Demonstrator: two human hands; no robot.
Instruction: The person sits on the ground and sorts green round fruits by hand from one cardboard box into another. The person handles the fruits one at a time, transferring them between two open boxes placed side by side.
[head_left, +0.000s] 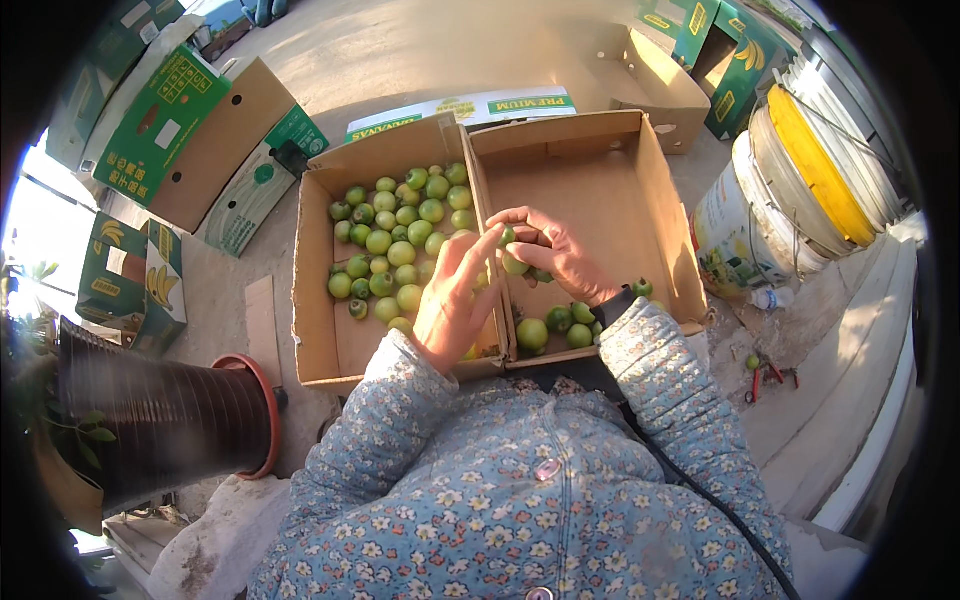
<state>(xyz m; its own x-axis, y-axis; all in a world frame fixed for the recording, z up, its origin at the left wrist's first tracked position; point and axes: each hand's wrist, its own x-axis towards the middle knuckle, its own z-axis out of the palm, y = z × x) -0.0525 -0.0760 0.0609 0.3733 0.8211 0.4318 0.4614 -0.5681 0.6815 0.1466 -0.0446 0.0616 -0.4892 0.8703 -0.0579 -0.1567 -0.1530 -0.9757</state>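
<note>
Two shallow cardboard boxes stand side by side before me. The left box (352, 352) holds many small round green fruits (403, 253), which look like green tomatoes. In the right box (577, 195), several more green fruits (559, 319) lie in the near corner, partly under my right wrist. My right hand (559, 251), above the right box near the shared wall, grips several green fruits (514, 264) between its curled fingers. My left hand (455, 304) is over the left box, its forefinger touching a small fruit (508, 235) at the right fingertips. Its palm is turned from view.
Green banana cartons (165, 124) stand at the left, with another open carton (660, 90) behind. Stacked plastic buckets (757, 210) stand at the right. Red-handled clippers (757, 382) lie on the ground beside them. A dark ribbed pot (172, 412) lies at the near left.
</note>
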